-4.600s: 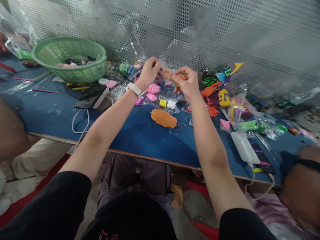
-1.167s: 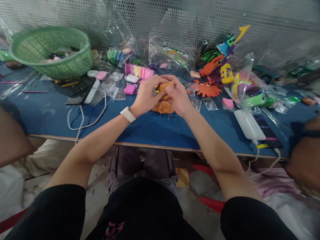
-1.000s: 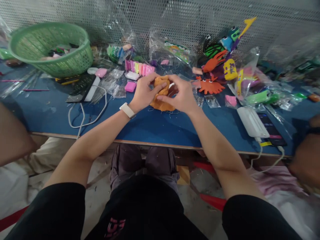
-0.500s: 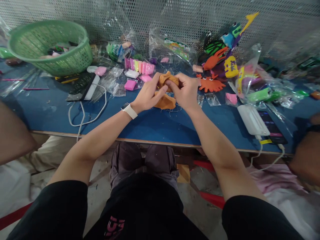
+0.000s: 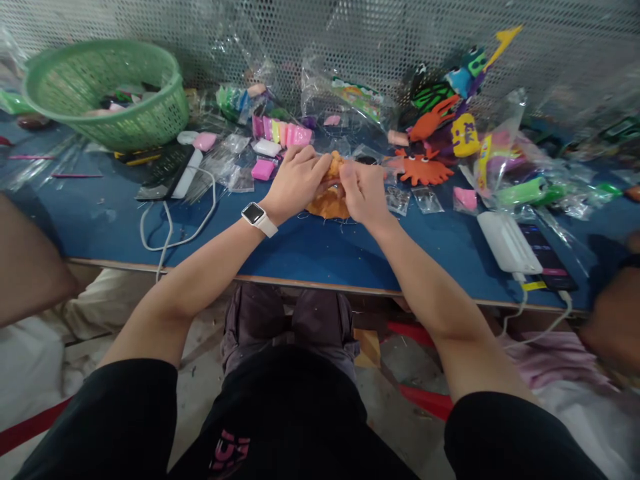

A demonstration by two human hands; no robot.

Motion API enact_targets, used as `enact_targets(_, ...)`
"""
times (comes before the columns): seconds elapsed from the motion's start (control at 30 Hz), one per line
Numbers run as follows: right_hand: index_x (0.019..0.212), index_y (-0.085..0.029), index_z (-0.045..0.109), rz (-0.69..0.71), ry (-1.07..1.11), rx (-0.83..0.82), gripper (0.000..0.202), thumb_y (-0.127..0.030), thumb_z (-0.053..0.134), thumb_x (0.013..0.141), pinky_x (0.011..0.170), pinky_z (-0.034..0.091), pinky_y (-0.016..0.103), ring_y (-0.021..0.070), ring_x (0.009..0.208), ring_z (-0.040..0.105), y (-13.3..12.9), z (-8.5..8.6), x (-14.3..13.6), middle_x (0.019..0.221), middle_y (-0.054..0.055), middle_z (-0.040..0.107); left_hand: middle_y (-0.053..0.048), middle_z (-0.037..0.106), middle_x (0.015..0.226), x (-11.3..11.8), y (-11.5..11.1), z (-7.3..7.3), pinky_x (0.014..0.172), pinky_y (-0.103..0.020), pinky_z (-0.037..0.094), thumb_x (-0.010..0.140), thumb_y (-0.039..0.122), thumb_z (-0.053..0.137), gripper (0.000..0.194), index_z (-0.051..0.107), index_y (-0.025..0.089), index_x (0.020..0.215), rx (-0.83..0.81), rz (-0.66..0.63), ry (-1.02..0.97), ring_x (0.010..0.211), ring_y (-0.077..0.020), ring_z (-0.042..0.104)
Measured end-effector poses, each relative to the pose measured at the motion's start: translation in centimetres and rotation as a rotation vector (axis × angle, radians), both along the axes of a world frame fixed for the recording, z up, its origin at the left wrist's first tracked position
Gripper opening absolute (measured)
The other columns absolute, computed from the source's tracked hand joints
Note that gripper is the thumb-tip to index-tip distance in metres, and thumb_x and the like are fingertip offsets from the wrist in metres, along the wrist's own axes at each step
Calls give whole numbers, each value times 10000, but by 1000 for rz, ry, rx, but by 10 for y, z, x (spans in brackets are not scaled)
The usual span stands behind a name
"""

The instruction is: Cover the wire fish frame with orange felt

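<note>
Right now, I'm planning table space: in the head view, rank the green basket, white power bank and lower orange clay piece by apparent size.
Green basket
White power bank
Lower orange clay piece (partly hidden: visible part only)

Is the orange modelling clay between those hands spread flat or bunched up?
Bunched up, where visible: the orange modelling clay shows a bumpy top between left hand and right hand; the rest is hidden.

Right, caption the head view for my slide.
Left hand and right hand hold orange clay-like lump between them, near a rounded orange piece on a blue tabletop.
</note>
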State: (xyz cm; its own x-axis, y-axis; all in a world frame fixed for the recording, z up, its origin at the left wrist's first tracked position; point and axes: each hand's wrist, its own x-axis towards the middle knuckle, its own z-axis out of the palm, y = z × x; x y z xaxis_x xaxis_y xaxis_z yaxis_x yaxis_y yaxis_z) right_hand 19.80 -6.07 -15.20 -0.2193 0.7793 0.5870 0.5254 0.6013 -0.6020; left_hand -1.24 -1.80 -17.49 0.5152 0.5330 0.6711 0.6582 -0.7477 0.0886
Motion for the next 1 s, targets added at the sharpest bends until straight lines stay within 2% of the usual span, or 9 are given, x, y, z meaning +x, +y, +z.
enact_targets(0.17,814,-277,654,-30,52,44,807,-1002,449,1103,850,659,491,266,744,690,-3,3,-7,677,14,537,-109,788,992,3,-5,4,1284,-674,505,1299,407,288,526,759,215,1165,-1,-9,82,1263,-351,771)
enact_targets(0.23,886,-277,693,-24,97,44,777,-952,412,1149,824,663,488,251,702,678,-3,5,-7,710,10,559,-95,770,973,5,-3,2,1303,-688,476,1292,463,341,491,749,234,1144,-67,-65,-29,1254,-350,768)
enact_targets(0.33,1150,-301,762,-1,102,33,775,-956,346,1156,789,690,489,261,723,727,0,7,-4,795,17,637,-76,745,933,5,3,0,1285,-673,483,1239,669,480,482,724,266,1141,-147,-156,-267,1166,-351,777)
enact_targets(0.47,1455,-342,712,-8,97,19,901,-1025,242,1103,733,737,494,289,810,828,17,5,7,940,64,776,-40,689,789,-1,6,11,1060,-597,573,1196,861,383,667,670,287,1014,-180,-194,-438,840,-285,736)
enact_targets(0.6,1546,-370,674,43,90,41,977,-1052,163,1068,675,722,452,281,818,863,38,0,20,1020,89,833,9,621,653,-6,6,21,704,-481,542,1150,969,317,748,636,324,948,-343,-184,-641,615,-174,596)
enact_targets(0.7,1555,-384,646,101,131,-31,954,-1064,191,1064,640,699,411,249,794,855,41,-3,20,1031,63,843,8,591,658,-4,8,18,619,-449,526,1125,997,337,750,611,325,936,-418,-230,-762,591,-163,572)
enact_targets(0.77,1557,-387,618,173,183,-110,896,-1063,284,1074,543,648,378,221,681,806,36,-6,15,1009,36,840,-10,608,714,0,7,14,640,-438,571,1151,961,332,742,604,299,959,-449,-294,-788,632,-189,643)
enact_targets(0.87,1612,-387,559,269,198,-193,854,-1039,442,1073,477,613,360,209,595,758,25,-10,5,996,18,836,-50,712,857,6,-3,9,735,-425,666,1174,921,265,771,670,266,1145,-542,-411,-707,761,-221,784)
enact_targets(1.0,1708,-368,524,156,77,-99,895,-1010,368,1106,715,757,416,261,850,874,13,-10,-4,1133,77,850,-76,789,980,12,-15,3,898,-469,721,1159,928,327,803,665,255,1436,-484,-421,-569,931,-280,862)
